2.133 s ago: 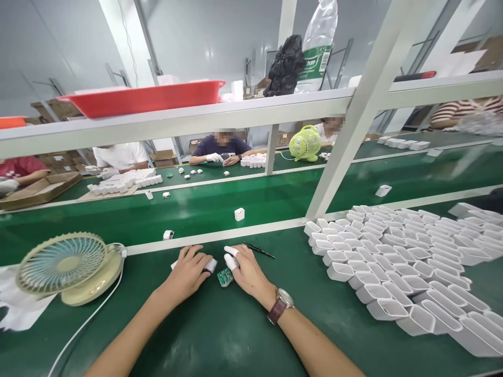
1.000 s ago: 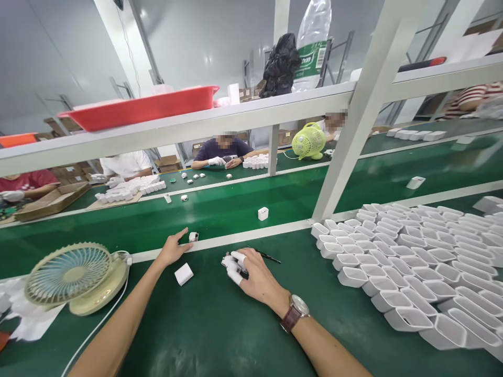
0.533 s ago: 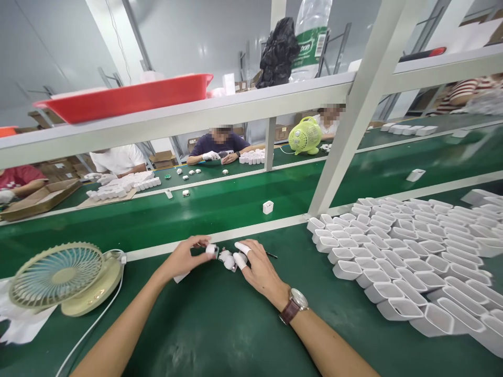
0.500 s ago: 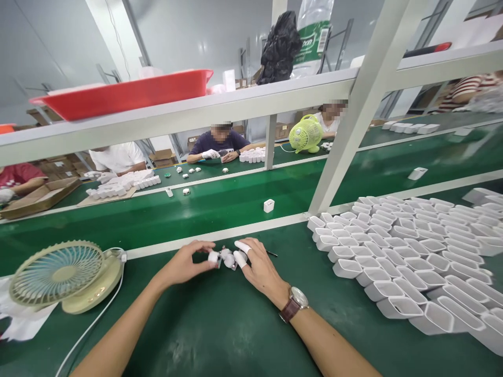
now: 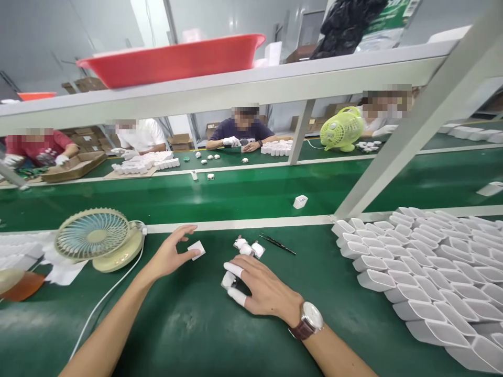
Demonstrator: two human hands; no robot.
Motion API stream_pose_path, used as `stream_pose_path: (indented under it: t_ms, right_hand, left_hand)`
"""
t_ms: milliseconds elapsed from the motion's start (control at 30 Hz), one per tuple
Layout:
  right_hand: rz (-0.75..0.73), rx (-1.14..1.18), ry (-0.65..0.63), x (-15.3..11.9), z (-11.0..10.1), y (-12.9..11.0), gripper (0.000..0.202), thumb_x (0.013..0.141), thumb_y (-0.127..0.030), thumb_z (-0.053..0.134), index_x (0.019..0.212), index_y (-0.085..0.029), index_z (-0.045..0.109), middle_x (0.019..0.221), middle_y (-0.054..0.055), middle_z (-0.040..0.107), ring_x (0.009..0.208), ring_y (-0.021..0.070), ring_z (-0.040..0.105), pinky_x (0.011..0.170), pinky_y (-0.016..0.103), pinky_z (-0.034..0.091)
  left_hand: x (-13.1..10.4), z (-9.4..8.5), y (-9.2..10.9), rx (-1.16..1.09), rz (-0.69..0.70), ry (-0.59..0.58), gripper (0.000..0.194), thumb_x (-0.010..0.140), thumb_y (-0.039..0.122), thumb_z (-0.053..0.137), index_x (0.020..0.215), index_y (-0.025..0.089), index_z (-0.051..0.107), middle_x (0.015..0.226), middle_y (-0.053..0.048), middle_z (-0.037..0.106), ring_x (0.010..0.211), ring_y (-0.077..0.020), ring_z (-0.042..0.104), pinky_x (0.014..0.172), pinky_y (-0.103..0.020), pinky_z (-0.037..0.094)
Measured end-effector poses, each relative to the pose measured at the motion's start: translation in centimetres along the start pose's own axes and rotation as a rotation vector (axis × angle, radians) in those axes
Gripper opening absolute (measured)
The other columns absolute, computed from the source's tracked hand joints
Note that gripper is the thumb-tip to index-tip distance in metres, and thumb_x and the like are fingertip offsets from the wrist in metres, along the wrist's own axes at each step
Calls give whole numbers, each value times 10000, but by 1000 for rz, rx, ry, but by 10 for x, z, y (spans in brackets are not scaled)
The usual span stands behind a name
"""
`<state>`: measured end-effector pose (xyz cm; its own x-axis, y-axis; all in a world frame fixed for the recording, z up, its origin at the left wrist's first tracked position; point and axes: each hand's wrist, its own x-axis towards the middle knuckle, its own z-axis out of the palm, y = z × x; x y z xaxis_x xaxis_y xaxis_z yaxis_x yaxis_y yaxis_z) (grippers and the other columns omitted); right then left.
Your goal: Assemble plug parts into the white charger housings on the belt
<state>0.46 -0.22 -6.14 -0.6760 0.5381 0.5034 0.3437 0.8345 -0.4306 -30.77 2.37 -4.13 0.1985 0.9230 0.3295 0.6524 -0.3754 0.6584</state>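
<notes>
My left hand (image 5: 173, 252) has its fingers apart, and the thumb tip touches the edge of a small white square piece (image 5: 198, 247). White finger cots cover the thumb and index finger of my right hand (image 5: 261, 283). Between those two fingertips is a small white part (image 5: 228, 280) with a dark, shiny side, low over the green mat or on it. Beyond this hand, a little cluster of similar white parts (image 5: 247, 247) lies on the mat. Black tweezers (image 5: 278, 243) rest to the right of the cluster, touched by neither hand.
Rows of hollow white housings (image 5: 428, 267) cover the right side. At left stands a cream desk fan (image 5: 94, 238) with a white cable. A green conveyor belt (image 5: 243, 196) carries a white housing (image 5: 301, 201). Overhead, a shelf holds a red tray (image 5: 176, 60). Co-workers sit opposite.
My right hand has drawn back from the cluster towards me with one white part at its fingertips. The left hand has moved away to the left, beside the white square piece. The view has shifted.
</notes>
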Motion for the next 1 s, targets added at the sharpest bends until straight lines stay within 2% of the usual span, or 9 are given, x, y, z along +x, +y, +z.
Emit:
stream_pose_path:
  t_ms: [100, 167, 267, 367, 500, 700, 800, 1000]
  right_hand:
    - [30, 18, -112, 1, -2, -5, 610, 868, -142, 624, 1464, -193, 502, 1379, 140, 647, 1328, 304, 576, 1145, 489, 481]
    - [48, 22, -156, 3, -2, -5, 654, 829, -66, 577, 1465, -194, 501, 1359, 131, 655, 1319, 298, 577, 1140, 483, 485]
    - [62, 19, -174, 4, 3, -2, 586, 874, -55, 559, 1434, -226, 531, 1264, 116, 684, 1220, 293, 624, 1072, 484, 536]
    - [69, 0, -109, 3, 9, 1, 426, 966, -163, 594, 1384, -236, 561, 1159, 115, 693, 1097, 291, 659, 991, 489, 580]
    - [103, 23, -35, 1, 14, 3, 324, 996, -243, 621, 1318, -237, 584, 1139, 114, 664, 1013, 273, 674, 912, 458, 616]
    - [257, 306, 149, 2, 21, 7, 432, 1005, -178, 566, 1420, -287, 520, 1284, 123, 584, 1035, 221, 694, 926, 399, 640]
    - [288, 415, 184, 2, 26, 7, 491, 990, -149, 566, 1455, -296, 503, 1357, 136, 544, 1116, 225, 687, 943, 395, 647]
    - [238, 337, 175, 1, 26, 4, 548, 1002, -116, 532, 1513, -298, 453, 1326, 137, 586, 1084, 212, 705, 992, 407, 626]
  left_hand:
    - [-15, 14, -13, 62, -57, 14, 554, 892, 414, 711, 1406, 269, 563, 1368, -102, 660, 1217, -286, 657, 1020, -470, 564]
    - [-22, 24, -18, 109, -68, 1, 535, 894, 365, 706, 1400, 255, 572, 1322, -108, 681, 1200, -299, 655, 1045, -502, 543]
    - [-26, 32, -17, 96, -40, -19, 535, 908, 287, 669, 1429, 260, 550, 1328, -103, 678, 1204, -296, 650, 1064, -503, 531]
    - [-27, 33, -11, -3, 1, -8, 594, 914, 223, 633, 1488, 263, 480, 1340, -102, 657, 1201, -268, 659, 1070, -462, 537]
    - [-28, 33, -5, -36, 31, 1, 593, 914, 192, 633, 1481, 266, 478, 1326, -106, 638, 1196, -260, 659, 1075, -457, 538]
    - [-36, 39, 3, -5, 95, 8, 498, 930, 189, 635, 1413, 264, 537, 1316, -116, 623, 1234, -272, 642, 1070, -442, 545]
    - [-39, 42, 7, -8, 122, -20, 527, 926, 182, 649, 1431, 268, 523, 1308, -116, 628, 1235, -273, 648, 1070, -423, 549]
    - [-44, 46, 10, -61, 158, -89, 618, 944, 178, 641, 1515, 278, 429, 1381, -109, 626, 1267, -254, 642, 1095, -395, 548]
